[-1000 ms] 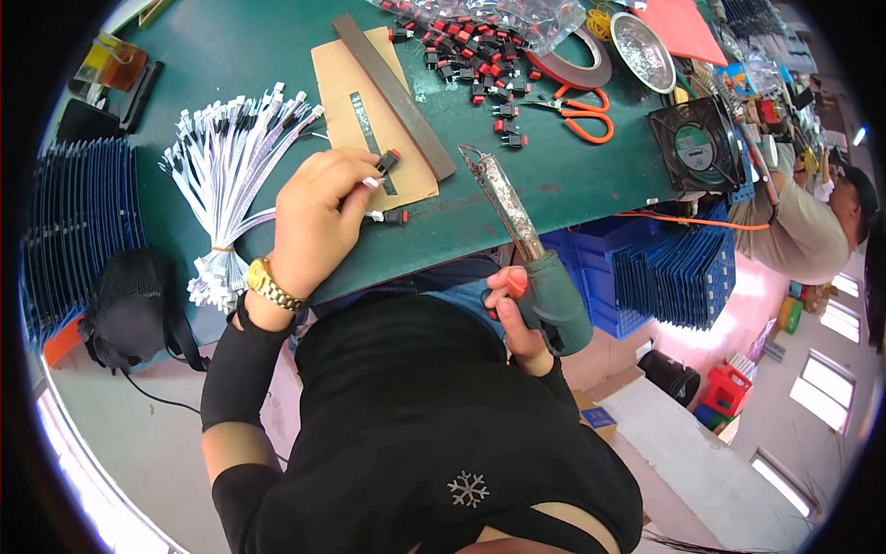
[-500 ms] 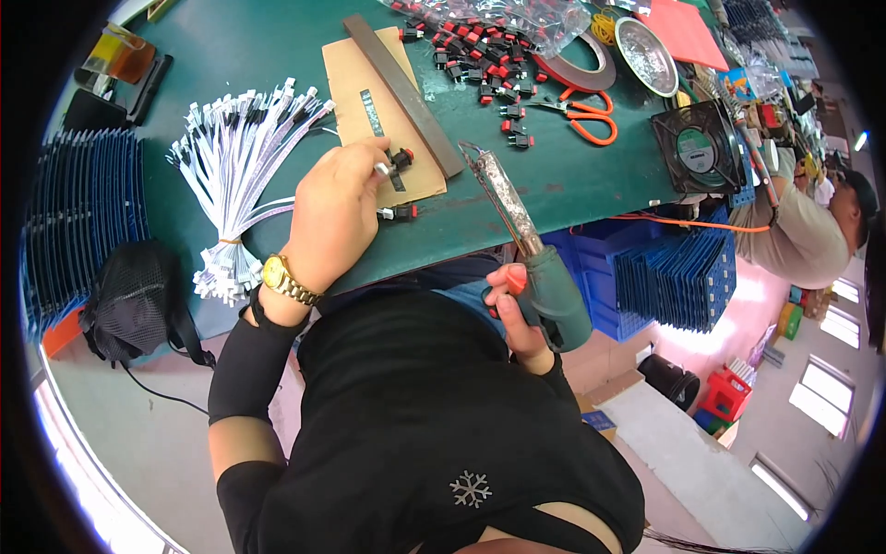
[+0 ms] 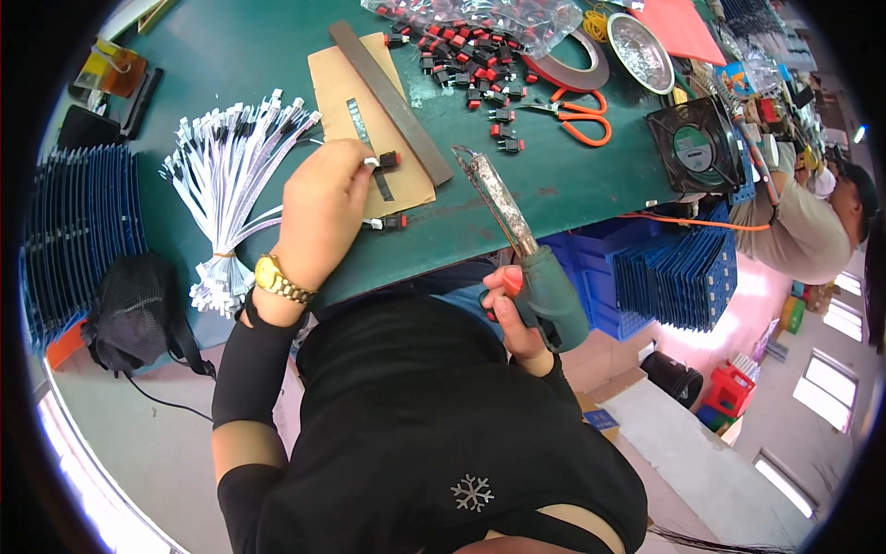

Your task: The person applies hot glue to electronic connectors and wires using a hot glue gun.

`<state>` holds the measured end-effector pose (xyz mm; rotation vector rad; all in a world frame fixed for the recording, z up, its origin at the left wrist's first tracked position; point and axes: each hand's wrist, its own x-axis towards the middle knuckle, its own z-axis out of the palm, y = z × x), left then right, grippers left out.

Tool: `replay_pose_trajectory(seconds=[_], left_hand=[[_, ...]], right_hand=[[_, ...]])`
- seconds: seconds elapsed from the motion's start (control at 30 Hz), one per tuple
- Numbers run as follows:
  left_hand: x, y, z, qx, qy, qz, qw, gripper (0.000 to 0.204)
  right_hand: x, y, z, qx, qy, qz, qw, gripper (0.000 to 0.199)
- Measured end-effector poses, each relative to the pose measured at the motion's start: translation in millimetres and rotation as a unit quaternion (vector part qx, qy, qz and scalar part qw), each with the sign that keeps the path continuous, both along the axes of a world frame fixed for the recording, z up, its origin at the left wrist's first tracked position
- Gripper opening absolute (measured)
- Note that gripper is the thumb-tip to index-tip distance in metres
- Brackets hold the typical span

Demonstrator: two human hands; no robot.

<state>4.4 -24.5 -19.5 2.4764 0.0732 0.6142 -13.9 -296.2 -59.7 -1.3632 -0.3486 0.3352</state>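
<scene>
My left hand [image 3: 323, 203] is closed in a pinch on a small white connector [image 3: 371, 162]. That connector's tip meets a black-and-red switch [image 3: 389, 160] on a piece of cardboard [image 3: 337, 81]. Nearer me, another black-and-red switch [image 3: 396, 222] with a white end lies beside the cardboard's lower edge. My right hand [image 3: 519, 325] is wrapped round the green handle of a soldering gun [image 3: 554, 291]; its metal barrel points up over the table edge. Left of my left hand, a banded bundle of white cables [image 3: 231, 185] spreads out.
A dark bar [image 3: 392, 106] lies across the cardboard. Behind it are a pile of red-and-black switches [image 3: 471, 55], a tape roll [image 3: 595, 74], orange-handled scissors [image 3: 583, 116] and a metal dish [image 3: 639, 51]. A fan [image 3: 697, 148] stands right. Another person [image 3: 803, 226] sits beyond.
The view has shifted slightly, moving the table things left. The switch at my left fingertips has turned from tilted to nearly level. My right hand keeps its hold on the soldering gun.
</scene>
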Motion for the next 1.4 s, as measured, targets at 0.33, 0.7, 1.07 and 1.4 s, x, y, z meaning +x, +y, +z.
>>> replay_pose_trajectory(seconds=[0.33,0.7,1.07,1.4], left_hand=[[14.9,18.0,10.7,0.088,-0.058,-0.016,0.994,0.019],[5.5,13.4,9.4,0.204,-0.064,-0.129,0.968,0.014],[2.2,13.0,1.2,-0.051,-0.021,-0.055,0.997,0.020],[-2.9,10.0,5.2,0.060,0.013,-0.030,0.998,0.022]], right_hand=[[6.1,-3.5,-6.6,0.017,-0.007,0.000,1.000,0.032],[15.4,-6.7,-9.0,0.016,-0.027,-0.008,0.999,0.034],[12.2,-10.8,-12.8,0.022,0.000,-0.020,1.000,0.037],[8.9,-11.0,-8.8,0.026,0.008,-0.033,0.999,0.037]])
